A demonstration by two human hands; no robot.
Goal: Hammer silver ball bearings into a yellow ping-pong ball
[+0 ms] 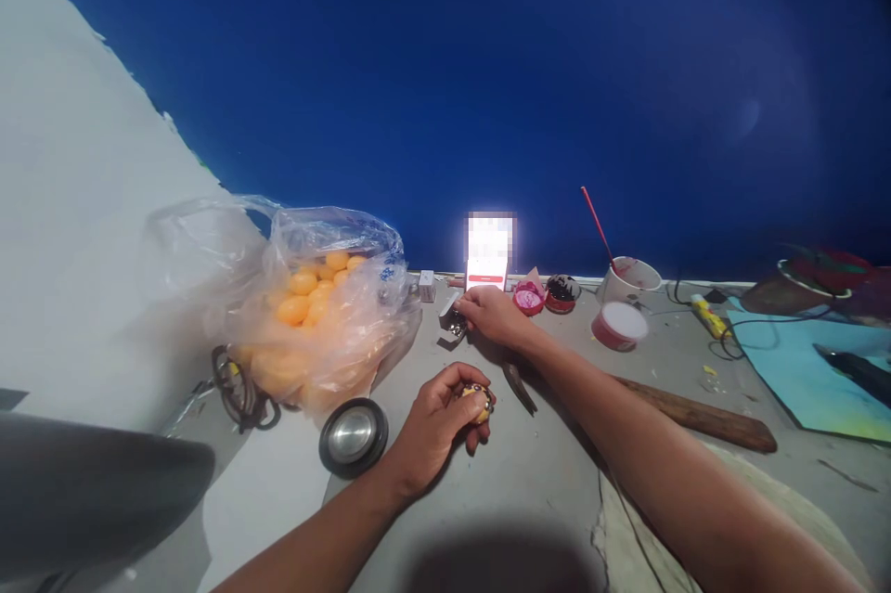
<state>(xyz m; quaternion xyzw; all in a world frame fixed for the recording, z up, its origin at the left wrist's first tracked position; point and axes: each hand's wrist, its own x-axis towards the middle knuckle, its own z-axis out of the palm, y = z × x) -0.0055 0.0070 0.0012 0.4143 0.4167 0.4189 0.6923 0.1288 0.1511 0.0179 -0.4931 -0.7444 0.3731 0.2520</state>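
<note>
Fingers of left hand [437,421] curl round yellow ball [479,402]; axis unclear.

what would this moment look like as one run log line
left hand: holds small yellow ball | right hand: reaching to small metal bits by phone | bag of yellow balls at left

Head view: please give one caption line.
Left hand holds a small yellow ball; right hand reaches metal bits.

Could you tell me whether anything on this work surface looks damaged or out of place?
Yes: the grey surface has a jagged crack running beside the right forearm, and small yellow scraps lie scattered near the glue stick.
</note>
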